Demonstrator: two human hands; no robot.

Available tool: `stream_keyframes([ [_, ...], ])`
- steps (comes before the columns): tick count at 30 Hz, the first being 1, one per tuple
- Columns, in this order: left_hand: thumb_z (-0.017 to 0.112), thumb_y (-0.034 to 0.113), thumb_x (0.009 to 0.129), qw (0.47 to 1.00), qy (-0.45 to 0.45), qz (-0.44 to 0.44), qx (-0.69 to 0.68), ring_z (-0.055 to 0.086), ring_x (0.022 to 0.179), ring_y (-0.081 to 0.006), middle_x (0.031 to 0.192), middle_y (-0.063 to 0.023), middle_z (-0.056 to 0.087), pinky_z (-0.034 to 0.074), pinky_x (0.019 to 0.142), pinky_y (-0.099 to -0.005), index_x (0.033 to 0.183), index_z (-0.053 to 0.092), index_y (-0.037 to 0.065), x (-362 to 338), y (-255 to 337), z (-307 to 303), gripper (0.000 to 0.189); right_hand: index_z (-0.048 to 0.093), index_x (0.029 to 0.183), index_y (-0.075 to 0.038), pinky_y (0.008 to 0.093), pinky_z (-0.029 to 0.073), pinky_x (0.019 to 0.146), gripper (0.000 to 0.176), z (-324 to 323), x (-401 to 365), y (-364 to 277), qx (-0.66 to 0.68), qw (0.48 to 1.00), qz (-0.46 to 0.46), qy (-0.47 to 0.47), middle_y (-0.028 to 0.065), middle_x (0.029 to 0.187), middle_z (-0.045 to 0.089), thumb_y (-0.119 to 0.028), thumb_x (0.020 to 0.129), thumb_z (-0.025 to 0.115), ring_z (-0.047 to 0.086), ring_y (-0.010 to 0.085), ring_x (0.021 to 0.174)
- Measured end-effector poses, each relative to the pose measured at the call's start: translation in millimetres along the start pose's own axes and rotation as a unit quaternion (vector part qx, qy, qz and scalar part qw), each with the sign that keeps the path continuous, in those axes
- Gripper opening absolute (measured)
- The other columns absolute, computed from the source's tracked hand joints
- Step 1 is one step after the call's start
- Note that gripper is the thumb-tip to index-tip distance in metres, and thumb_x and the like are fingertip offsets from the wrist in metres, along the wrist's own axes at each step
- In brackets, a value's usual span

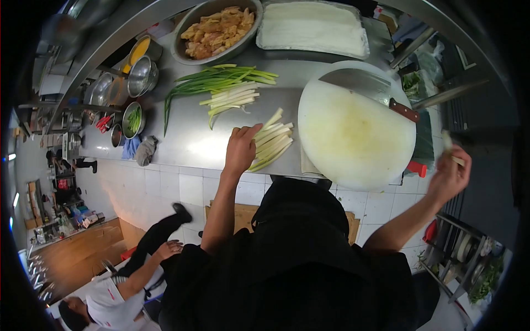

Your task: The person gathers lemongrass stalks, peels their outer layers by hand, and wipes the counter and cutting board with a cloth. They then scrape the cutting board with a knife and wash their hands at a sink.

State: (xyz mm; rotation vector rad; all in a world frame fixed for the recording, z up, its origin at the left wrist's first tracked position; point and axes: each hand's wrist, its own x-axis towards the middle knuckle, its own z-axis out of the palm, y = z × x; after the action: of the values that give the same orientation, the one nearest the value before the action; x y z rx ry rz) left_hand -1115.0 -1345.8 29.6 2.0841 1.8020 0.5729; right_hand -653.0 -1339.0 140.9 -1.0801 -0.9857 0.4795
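Observation:
My left hand [240, 150] is closed at the left end of a pile of cut scallion whites [273, 144], its fingers curled against them; its grip is partly hidden. Out past the right edge of the counter, my right hand [451, 175] is closed around a short pale scallion piece [447, 140]. A second group of scallion whites [234, 99] lies farther back, below long green scallion tops [221, 80]. Between my hands sits a round white cutting board [356, 129]. The cleaver [404, 109] rests across its far side, brown handle to the right.
At the back stand a bowl of raw meat pieces [216, 33] and a tray of white powder [312, 27]. Metal bowls [142, 76] line the left, with cloths [144, 150] near the front edge. A co-worker [118, 289] in white is at lower left. A shelf rack [464, 243] stands at right.

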Motion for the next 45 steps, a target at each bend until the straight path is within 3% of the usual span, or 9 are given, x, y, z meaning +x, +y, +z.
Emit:
stream_keyframes([
  [5,0.058,-0.001,0.072,0.999,-0.031,0.009,0.016,0.054,0.096,-0.0294,0.101,-0.0079,0.062,0.045,0.081,-0.0402,0.108,0.065,0.012,-10.3,-23.0,16.2,0.038,0.058,0.099,0.002,0.0262,0.048,0.068,0.016,-112.9,48.4,88.3,-0.387,0.92,-0.016,0.065,0.0092,0.098,0.062,-0.002,0.084,0.056,0.058,0.0141,0.075],
  [7,0.058,-0.002,0.071,0.999,-0.011,0.037,-0.001,0.055,0.095,-0.0298,0.101,-0.0088,0.062,0.045,0.081,-0.0402,0.104,0.066,0.01,-7.1,-26.6,4.7,0.036,0.06,0.109,0.002,0.0293,0.048,0.078,0.024,-130.3,47.6,109.8,-0.589,0.798,-0.026,-0.13,0.006,0.096,0.064,-0.007,0.086,0.058,0.06,0.0167,0.084],
  [12,0.055,-0.007,0.071,0.992,0.126,0.021,0.022,0.056,0.091,-0.0348,0.097,-0.0152,0.064,0.045,0.082,-0.0408,0.096,0.066,0.002,21.5,-64.4,-20.4,0.029,0.062,0.11,0.0,0.0254,0.047,0.078,0.025,-124.9,17.5,51.1,-0.377,0.919,0.089,0.07,0.0066,0.099,0.064,-0.013,0.089,0.059,0.061,0.0137,0.088],
  [18,0.061,0.002,0.073,0.988,0.087,-0.034,0.127,0.054,0.098,-0.0337,0.097,-0.013,0.062,0.045,0.085,-0.042,0.102,0.064,0.007,61.8,-110.0,2.9,0.03,0.063,0.1,0.003,0.0209,0.043,0.06,0.014,-34.8,-31.4,35.6,-0.23,0.972,0.047,0.027,0.0042,0.086,0.064,-0.005,0.09,0.056,0.053,0.0062,0.068],
  [24,0.058,0.009,0.077,0.989,0.054,-0.02,0.138,0.054,0.088,-0.0304,0.087,-0.0097,0.06,0.043,0.077,-0.0457,0.084,0.063,0.009,63.9,-114.4,-4.7,0.009,0.063,0.097,0.003,0.0209,0.044,0.058,0.011,-9.1,-55.3,15.6,-0.273,0.957,0.085,-0.05,0.0044,0.084,0.064,-0.002,0.09,0.056,0.053,0.0064,0.065],
  [28,0.06,0.009,0.077,0.981,0.171,-0.022,0.092,0.055,0.09,-0.0312,0.088,-0.0101,0.061,0.043,0.077,-0.0455,0.089,0.067,0.01,70.1,-125.8,-22.2,0.014,0.063,0.096,0.002,0.0214,0.043,0.057,0.01,2.7,-57.7,13.7,-0.274,0.958,0.056,-0.068,0.0041,0.082,0.063,-0.002,0.088,0.057,0.053,0.007,0.064],
  [34,0.061,0.008,0.076,0.98,0.071,0.038,0.184,0.051,0.103,-0.0315,0.11,-0.0121,0.055,0.044,0.084,-0.044,0.12,0.055,0.013,75.5,-98.4,-19.7,0.045,0.063,0.091,0.001,0.023,0.043,0.054,0.008,44.1,-59.0,0.8,-0.36,0.92,-0.006,-0.154,0.0064,0.081,0.062,0.002,0.084,0.059,0.054,0.0104,0.06],
  [35,0.061,0.008,0.076,0.99,-0.001,0.029,0.141,0.049,0.106,-0.0312,0.112,-0.0111,0.053,0.044,0.086,-0.0435,0.119,0.054,0.012,74.2,-103.5,-14.9,0.044,0.062,0.091,0.001,0.0234,0.043,0.054,0.009,46.4,-61.2,-0.4,-0.354,0.92,-0.018,-0.166,0.0068,0.082,0.062,0.003,0.083,0.059,0.054,0.011,0.06],
  [45,0.061,0.009,0.075,0.988,-0.019,0.011,0.156,0.05,0.103,-0.0311,0.106,-0.0092,0.058,0.038,0.085,-0.0468,0.106,0.058,0.009,46.7,-96.6,12.5,0.032,0.061,0.089,0.003,0.026,0.045,0.053,0.012,82.8,-98.7,-6.9,-0.258,0.929,-0.001,-0.267,0.0103,0.081,0.063,0.008,0.079,0.058,0.057,0.0171,0.06],
])
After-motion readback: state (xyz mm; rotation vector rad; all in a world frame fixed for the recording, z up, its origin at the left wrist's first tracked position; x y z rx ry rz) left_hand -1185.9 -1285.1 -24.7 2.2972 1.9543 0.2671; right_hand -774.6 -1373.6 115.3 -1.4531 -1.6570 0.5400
